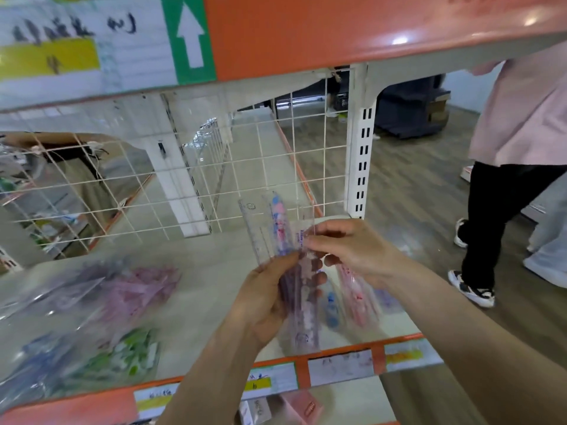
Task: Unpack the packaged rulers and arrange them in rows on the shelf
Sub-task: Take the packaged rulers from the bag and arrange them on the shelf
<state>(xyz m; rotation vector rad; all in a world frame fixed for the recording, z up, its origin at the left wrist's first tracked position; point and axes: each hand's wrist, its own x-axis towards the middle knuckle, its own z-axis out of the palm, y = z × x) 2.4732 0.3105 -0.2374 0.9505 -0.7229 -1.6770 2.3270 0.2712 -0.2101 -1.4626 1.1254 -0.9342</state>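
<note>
1. I see the ruler bundle (277, 223) at frame centre, above the shelf (199, 271). Its long axis runs up-frame, away from me.
2. My left hand (260, 302) grips its lower half. My right hand (352, 250) pinches its upper right edge and is nearer the laid rulers (354, 297) lying just right.
3. The plastic bags (76, 317) at lower left hold more packaged rulers.

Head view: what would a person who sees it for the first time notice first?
First, the two hands at centre: the left hand grips a fan of clear printed rulers from below, and the right hand pinches them higher up. Next, the plastic bags of coloured stock on the left of the shelf, and a person in a pink top at the right edge.
</note>
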